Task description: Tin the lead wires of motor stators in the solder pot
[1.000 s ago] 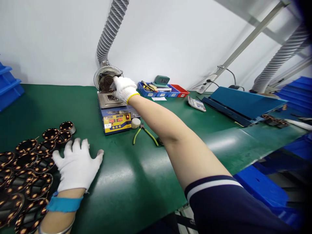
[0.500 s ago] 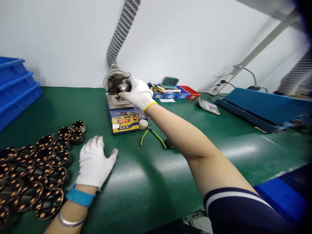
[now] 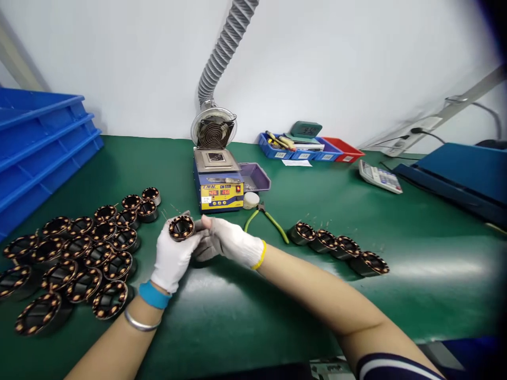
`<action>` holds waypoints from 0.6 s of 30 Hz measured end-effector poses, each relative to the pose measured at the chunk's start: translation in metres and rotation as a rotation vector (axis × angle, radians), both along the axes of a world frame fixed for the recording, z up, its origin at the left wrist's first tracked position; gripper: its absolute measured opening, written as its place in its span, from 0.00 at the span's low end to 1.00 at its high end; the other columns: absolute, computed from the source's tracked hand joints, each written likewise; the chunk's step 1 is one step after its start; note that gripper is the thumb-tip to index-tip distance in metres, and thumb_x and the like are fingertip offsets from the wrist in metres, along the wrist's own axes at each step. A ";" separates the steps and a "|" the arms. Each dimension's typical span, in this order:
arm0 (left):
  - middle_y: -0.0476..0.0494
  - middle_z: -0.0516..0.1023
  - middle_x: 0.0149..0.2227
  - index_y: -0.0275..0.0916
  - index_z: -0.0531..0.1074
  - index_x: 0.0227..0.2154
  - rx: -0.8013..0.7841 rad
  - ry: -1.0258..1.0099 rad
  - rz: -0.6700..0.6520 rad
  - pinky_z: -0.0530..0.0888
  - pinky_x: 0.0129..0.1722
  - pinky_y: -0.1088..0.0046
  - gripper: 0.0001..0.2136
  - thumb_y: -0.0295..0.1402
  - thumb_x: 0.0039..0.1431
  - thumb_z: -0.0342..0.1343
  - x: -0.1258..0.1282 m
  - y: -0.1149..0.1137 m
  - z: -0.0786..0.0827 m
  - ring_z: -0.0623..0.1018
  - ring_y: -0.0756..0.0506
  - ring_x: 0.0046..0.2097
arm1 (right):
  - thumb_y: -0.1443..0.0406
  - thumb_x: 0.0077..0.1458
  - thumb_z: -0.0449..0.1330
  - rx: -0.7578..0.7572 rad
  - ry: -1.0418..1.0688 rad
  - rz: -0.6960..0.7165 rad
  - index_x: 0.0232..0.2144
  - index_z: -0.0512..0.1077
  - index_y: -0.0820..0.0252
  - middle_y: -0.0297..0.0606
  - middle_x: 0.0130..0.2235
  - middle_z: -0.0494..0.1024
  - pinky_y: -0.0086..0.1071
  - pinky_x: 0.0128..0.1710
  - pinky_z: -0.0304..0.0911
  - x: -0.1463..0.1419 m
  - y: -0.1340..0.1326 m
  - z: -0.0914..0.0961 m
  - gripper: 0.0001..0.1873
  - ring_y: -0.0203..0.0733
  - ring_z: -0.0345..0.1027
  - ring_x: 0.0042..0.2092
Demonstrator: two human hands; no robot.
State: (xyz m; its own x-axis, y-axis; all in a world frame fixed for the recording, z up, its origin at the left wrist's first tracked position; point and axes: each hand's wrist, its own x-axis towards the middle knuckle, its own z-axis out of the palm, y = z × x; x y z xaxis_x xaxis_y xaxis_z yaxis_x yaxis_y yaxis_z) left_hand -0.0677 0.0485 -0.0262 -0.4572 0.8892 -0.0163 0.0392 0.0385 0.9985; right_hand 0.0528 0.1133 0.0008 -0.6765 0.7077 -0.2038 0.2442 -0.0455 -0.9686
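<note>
In the head view, my gloved left hand (image 3: pixel 172 258) is wrapped round a motor stator (image 3: pixel 181 228), a black ring with copper windings, its open end facing up. Thin wire ends stick up beside it. My gloved right hand (image 3: pixel 227 243) presses in from the right with its fingers curled at the stator's side, the thumb tip bare of glove. Its finger ends are partly hidden by my left hand. Many similar stators (image 3: pixel 79 246) stand in rows on the left. Several more, with wires upright, form a short row (image 3: pixel 325 240) on the right.
Beyond my hands is a solder pot (image 3: pixel 219 192) under a fume duct (image 3: pixel 214 129). A purple tray (image 3: pixel 257 177), round white tub (image 3: pixel 251 200) and green-handled cutters (image 3: pixel 277 221) lie near it. Blue crates (image 3: pixel 47 132) are stacked left; a calculator (image 3: pixel 380 177) lies right.
My right hand has come back from the solder pot with a stator, down to my left hand. The left hand, open on the table before, now grips the stator. The view has shifted.
</note>
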 end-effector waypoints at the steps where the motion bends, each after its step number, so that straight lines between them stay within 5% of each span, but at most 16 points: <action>1: 0.32 0.76 0.50 0.31 0.66 0.49 0.010 -0.037 -0.073 0.72 0.54 0.61 0.32 0.39 0.39 0.64 -0.002 0.000 0.001 0.76 0.37 0.51 | 0.41 0.57 0.49 -0.218 0.014 0.039 0.29 0.69 0.59 0.34 0.24 0.74 0.35 0.28 0.73 0.001 0.004 0.002 0.28 0.37 0.71 0.23; 3: 0.32 0.74 0.52 0.30 0.65 0.52 0.020 -0.073 -0.233 0.72 0.55 0.60 0.36 0.37 0.37 0.65 -0.002 -0.001 0.003 0.75 0.37 0.53 | 0.43 0.51 0.58 -0.495 0.022 0.095 0.30 0.68 0.59 0.32 0.24 0.73 0.34 0.26 0.72 0.003 0.011 0.003 0.25 0.35 0.69 0.21; 5: 0.32 0.71 0.56 0.33 0.64 0.54 0.013 0.054 -0.287 0.71 0.56 0.60 0.35 0.38 0.39 0.63 -0.001 -0.002 0.004 0.74 0.37 0.55 | 0.49 0.47 0.65 -0.441 -0.004 0.123 0.33 0.69 0.59 0.31 0.24 0.74 0.32 0.25 0.72 0.005 0.017 0.006 0.21 0.34 0.68 0.20; 8: 0.32 0.62 0.63 0.35 0.64 0.55 0.009 0.602 -0.089 0.64 0.61 0.54 0.34 0.45 0.45 0.60 0.000 -0.001 0.005 0.67 0.34 0.60 | 0.54 0.47 0.66 -0.177 -0.083 0.052 0.42 0.72 0.59 0.34 0.30 0.78 0.33 0.28 0.73 0.007 0.037 0.018 0.22 0.37 0.72 0.26; 11: 0.29 0.57 0.65 0.35 0.64 0.55 -0.099 1.143 0.113 0.53 0.62 0.40 0.33 0.51 0.51 0.55 -0.009 0.000 0.009 0.57 0.27 0.64 | 0.56 0.46 0.66 0.280 -0.210 -0.213 0.51 0.71 0.59 0.38 0.42 0.79 0.37 0.43 0.72 0.007 0.080 0.041 0.29 0.42 0.75 0.40; 14: 0.30 0.61 0.62 0.36 0.65 0.54 -0.288 1.321 0.094 0.52 0.57 0.32 0.30 0.53 0.57 0.47 -0.023 0.002 0.012 0.58 0.23 0.62 | 0.57 0.46 0.65 0.737 -0.334 -0.421 0.55 0.68 0.59 0.38 0.50 0.76 0.41 0.55 0.65 0.005 0.139 0.062 0.34 0.46 0.70 0.52; 18: 0.24 0.62 0.60 0.32 0.66 0.53 -0.458 1.312 0.019 0.57 0.52 0.30 0.30 0.52 0.59 0.43 -0.033 0.004 0.015 0.63 0.23 0.58 | 0.60 0.47 0.61 0.909 -0.449 -0.491 0.55 0.67 0.64 0.42 0.50 0.76 0.42 0.55 0.64 0.000 0.195 0.068 0.32 0.48 0.70 0.52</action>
